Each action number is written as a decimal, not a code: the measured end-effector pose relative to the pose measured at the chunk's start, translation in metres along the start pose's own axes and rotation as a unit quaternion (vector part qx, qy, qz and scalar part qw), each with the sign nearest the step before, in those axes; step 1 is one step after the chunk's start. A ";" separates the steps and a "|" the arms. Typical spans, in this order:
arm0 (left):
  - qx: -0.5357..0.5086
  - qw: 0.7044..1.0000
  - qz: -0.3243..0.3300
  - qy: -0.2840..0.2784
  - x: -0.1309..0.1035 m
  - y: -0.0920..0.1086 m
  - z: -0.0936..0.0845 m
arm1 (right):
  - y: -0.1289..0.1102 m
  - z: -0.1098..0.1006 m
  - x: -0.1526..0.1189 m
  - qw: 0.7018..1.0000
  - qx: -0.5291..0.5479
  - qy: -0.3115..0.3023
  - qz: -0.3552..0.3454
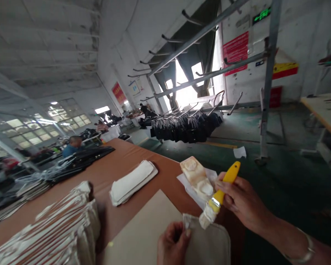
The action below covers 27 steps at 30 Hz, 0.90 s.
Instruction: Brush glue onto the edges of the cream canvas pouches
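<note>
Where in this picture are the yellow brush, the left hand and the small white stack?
Yellow brush (219, 197): head view, lower handle.
Left hand (173, 242): head view, middle of the hand.
White stack (132, 182): head view, top piece.

The right hand (245, 203) holds a yellow brush (217, 199) over a pale panel (209, 243) — the left hand (171, 243) pinches the panel's corner.

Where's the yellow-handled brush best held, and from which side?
Hold the brush by its yellow handle, above the metal band, probably best from the right, as the right hand does. It slants, white-coated bristles down-left and handle up-right, so that approach should avoid the coating.
</note>
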<state>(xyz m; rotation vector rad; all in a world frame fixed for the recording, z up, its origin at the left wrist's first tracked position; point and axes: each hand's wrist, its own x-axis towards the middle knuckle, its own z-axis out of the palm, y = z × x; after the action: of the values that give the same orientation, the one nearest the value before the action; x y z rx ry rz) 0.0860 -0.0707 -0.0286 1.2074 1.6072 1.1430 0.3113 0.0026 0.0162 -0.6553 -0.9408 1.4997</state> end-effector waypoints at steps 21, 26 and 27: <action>-0.117 0.992 -0.036 -0.021 -0.016 -0.001 0.016 | -0.006 0.036 0.009 0.917 -0.302 -0.164 -0.201; -0.104 0.994 -0.032 -0.026 -0.023 -0.022 0.021 | -0.002 0.024 0.014 0.909 -0.331 -0.107 -0.230; -0.089 0.996 -0.027 -0.018 -0.026 -0.025 0.023 | -0.003 0.020 0.016 0.919 -0.321 -0.090 -0.210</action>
<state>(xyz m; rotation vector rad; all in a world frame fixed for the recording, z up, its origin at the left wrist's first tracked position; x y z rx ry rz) 0.1072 -0.0951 -0.0564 1.0577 1.4693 1.1955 0.2934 0.0144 0.0310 -0.7194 -1.6341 0.8617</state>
